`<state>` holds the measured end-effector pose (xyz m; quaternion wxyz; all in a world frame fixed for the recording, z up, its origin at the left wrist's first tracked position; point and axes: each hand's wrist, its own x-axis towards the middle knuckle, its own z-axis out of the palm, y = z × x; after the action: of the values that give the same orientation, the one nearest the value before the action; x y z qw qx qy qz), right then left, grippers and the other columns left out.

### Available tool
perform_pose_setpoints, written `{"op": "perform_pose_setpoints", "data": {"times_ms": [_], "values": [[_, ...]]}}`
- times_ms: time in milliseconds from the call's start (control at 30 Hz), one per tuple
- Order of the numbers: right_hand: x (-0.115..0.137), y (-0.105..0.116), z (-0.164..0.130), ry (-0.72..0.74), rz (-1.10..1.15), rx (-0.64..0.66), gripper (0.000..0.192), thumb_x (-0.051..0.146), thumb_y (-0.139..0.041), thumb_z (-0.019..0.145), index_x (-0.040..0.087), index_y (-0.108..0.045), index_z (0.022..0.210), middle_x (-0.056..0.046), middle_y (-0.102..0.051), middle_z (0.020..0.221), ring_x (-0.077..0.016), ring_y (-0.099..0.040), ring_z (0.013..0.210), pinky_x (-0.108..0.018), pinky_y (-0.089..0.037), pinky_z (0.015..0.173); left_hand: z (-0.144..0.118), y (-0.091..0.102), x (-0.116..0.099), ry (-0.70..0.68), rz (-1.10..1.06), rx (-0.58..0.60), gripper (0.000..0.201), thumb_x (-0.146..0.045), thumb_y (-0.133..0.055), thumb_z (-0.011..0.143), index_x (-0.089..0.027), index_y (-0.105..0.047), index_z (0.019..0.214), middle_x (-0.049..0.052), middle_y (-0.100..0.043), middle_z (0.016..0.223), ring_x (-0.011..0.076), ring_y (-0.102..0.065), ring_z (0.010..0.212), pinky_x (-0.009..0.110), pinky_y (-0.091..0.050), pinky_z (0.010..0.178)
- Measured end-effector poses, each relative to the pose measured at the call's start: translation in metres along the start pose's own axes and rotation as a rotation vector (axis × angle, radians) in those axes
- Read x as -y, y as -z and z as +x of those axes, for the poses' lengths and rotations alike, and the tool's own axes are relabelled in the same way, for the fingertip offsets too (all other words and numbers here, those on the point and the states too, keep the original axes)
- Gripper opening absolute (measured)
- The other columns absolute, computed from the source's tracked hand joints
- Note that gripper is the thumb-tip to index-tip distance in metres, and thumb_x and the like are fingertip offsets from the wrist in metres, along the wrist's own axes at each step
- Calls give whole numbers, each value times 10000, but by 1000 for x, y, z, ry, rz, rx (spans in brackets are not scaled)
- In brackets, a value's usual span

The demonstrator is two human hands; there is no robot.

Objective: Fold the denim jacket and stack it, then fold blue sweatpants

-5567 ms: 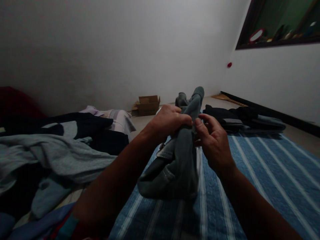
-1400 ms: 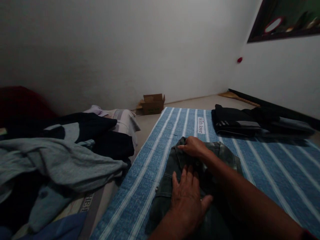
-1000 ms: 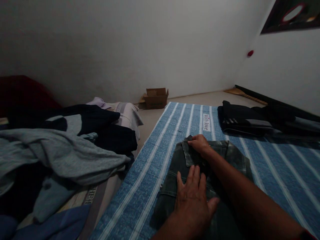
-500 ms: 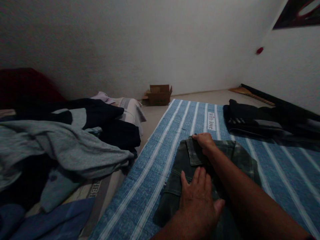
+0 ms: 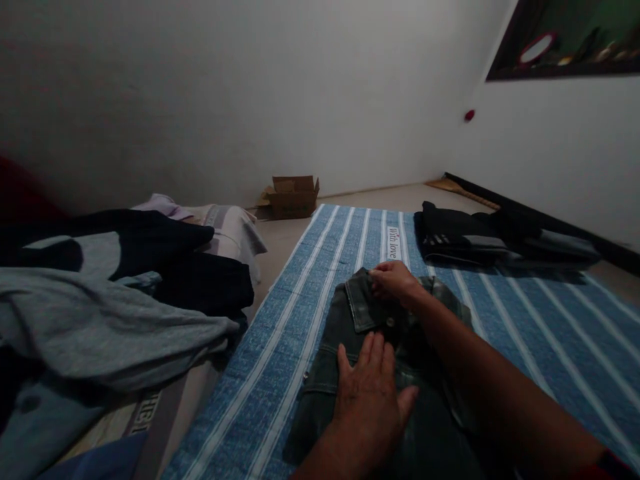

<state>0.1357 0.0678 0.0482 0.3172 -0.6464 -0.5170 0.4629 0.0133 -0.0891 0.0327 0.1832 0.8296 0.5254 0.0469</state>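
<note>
A dark green denim jacket with a collar and pale stitching lies on the blue-and-white striped cloth in front of me. My left hand rests flat on the jacket's front, its fingers spread and the thumb out to the right. Just beyond it, my right hand pinches the fabric at the collar. A round button shows between the two hands. My right forearm covers part of the jacket's right side.
Folded black garments lie on the striped cloth at the far right. To the left, a heap of loose clothes, including a grey garment, covers another surface. A cardboard box stands on the floor by the wall.
My view has turned slightly to the right. The jacket's right side has drawn inward, and a button now shows below the collar. Both hands keep their places on the jacket.
</note>
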Motion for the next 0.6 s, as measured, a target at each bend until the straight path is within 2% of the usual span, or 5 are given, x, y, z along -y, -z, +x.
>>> {"op": "perform_pose_setpoints", "data": {"times_ms": [133,333,400,500,600], "values": [[-10,50,-10,111,-31,-34,115,139,-536,761,152,-649,740,12,-610,580,-130,-572,520,-229,-421,500,0,10,-3,4,9,11,586,-526,-398,901,-158,-442,1355,111,-314,1501,283,-251,1396,662,-153,1090],[-30,112,-36,204,-77,15,323,17,-494,588,165,-709,778,-9,-701,756,-168,-639,767,-245,-462,727,7,29,-12,-32,-14,-35,371,-374,-478,894,-147,-561,1175,124,-515,1350,277,-399,1299,577,-223,1094],[-31,120,-45,241,-155,96,348,16,-472,575,171,-715,771,-9,-707,786,-178,-641,794,-251,-459,736,13,32,-16,-42,-26,-57,288,-322,-496,887,-150,-588,1098,106,-583,1234,266,-468,1214,524,-281,1069],[-28,123,-58,391,-392,331,353,49,-459,631,184,-709,840,-8,-699,840,-179,-635,807,-256,-452,715,23,34,-23,32,-29,-75,181,-269,-509,878,-147,-608,968,85,-628,1034,254,-536,1046,437,-395,948],[-23,117,-67,578,-693,468,210,124,-538,687,193,-692,813,-16,-682,838,-187,-617,819,-308,-430,809,31,35,-27,107,-38,-77,156,-278,-524,871,-149,-601,917,84,-621,970,261,-532,995,397,-424,855]]}}
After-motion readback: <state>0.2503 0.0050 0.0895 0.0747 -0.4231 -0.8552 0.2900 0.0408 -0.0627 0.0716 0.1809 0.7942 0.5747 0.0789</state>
